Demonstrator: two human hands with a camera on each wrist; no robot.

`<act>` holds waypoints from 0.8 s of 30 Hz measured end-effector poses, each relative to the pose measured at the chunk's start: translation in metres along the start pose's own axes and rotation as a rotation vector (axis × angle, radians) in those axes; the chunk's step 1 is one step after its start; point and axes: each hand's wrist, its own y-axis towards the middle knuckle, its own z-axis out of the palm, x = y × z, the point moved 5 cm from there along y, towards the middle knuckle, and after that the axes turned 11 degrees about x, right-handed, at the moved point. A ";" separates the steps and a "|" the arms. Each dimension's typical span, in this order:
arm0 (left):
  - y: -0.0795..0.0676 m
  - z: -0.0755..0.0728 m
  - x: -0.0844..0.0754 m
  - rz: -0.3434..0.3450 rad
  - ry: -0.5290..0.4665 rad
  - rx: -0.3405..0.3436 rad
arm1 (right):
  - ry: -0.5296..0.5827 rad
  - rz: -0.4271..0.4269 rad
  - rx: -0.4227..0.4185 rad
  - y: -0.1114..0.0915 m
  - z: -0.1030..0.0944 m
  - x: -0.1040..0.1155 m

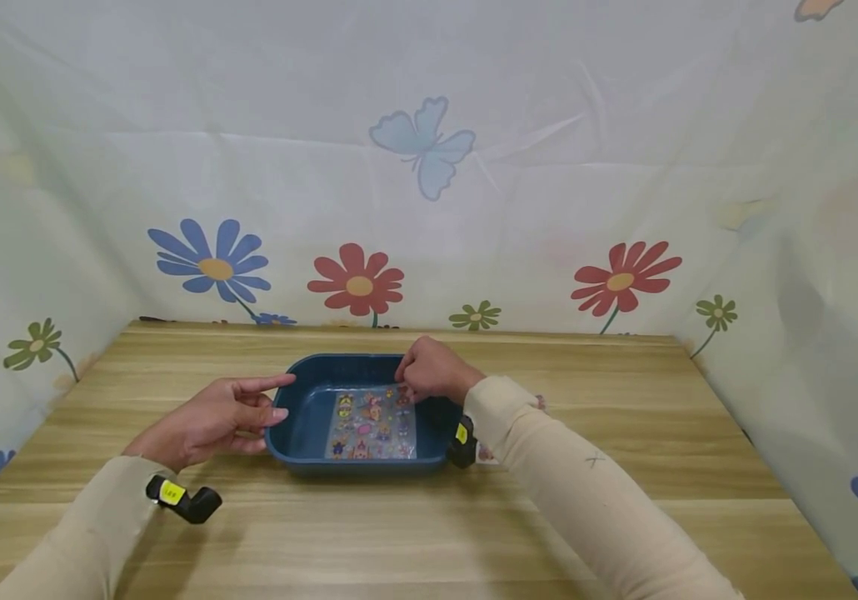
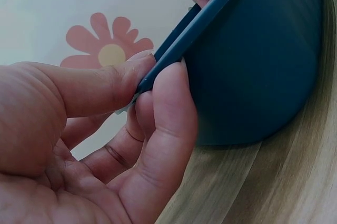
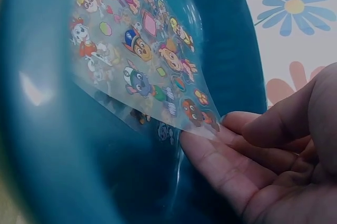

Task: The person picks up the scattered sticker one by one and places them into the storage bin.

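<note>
Clear plastic, the sticker sheet (image 1: 369, 423) is lying inside a dark blue tray (image 1: 369, 467), one corner being pinched in the right hand's grip (image 1: 435, 371). The left hand's grip (image 1: 212, 417) is pinching the tray's rim, and the tray is resting on a table (image 1: 339, 542).

Yellow labels (image 1: 172, 492) on the black wrist cameras (image 1: 202, 505) bore print too small to read; the right sleeve (image 1: 601, 508) carried an X-like mark (image 1: 594, 459).
</note>
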 end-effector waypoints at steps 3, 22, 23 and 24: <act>-0.001 0.000 -0.001 0.002 0.003 -0.001 | -0.024 -0.004 0.002 -0.001 -0.001 0.000; 0.001 0.000 0.001 -0.001 0.000 -0.017 | -0.247 -0.048 0.013 -0.004 -0.002 0.007; 0.001 0.000 0.000 -0.001 0.001 -0.018 | -0.252 -0.048 0.012 -0.004 -0.002 0.007; 0.001 0.001 0.000 0.003 0.004 -0.015 | -0.260 -0.049 0.011 -0.004 -0.002 0.007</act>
